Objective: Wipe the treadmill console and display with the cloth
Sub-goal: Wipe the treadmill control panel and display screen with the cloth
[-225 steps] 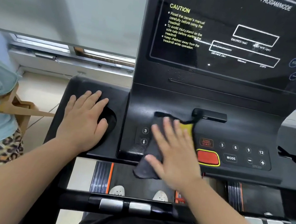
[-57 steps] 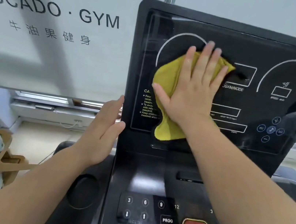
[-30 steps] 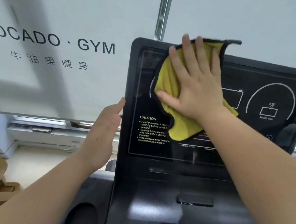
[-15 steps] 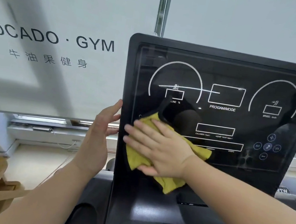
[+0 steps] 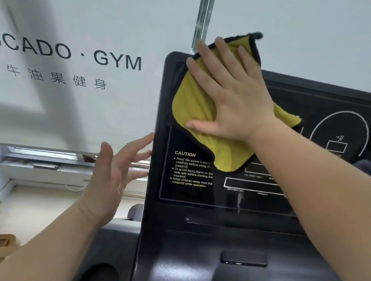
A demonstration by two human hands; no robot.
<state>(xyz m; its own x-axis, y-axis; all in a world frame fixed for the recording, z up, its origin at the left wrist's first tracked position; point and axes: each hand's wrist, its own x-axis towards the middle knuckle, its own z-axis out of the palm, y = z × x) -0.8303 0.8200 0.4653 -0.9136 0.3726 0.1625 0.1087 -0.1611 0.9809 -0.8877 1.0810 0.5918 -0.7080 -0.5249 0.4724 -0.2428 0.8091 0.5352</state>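
Since your right hand [image 5: 229, 98] has the yellow cloth [image 5: 191, 107] pinned flat on the top-left corner of the display [image 5: 267, 200], that's the hand set up for the next stroke. Its fingers [image 5: 220, 47] are straight, pressing rather than gripping, and point up and a bit left past the display's top edge. The cloth sits right under the palm with its long axis roughly up-down the display: one dark-trimmed corner pokes above the top edge, and the other end hangs toward the CAUTION text [image 5: 185, 154]. Your left hand [image 5: 111, 177] is just off the display's left edge, loose and spread, holding nothing. Can't tell if it touches the frame. The rest of the glass lies right of and below the cloth, so I'd guess you sweep that way.
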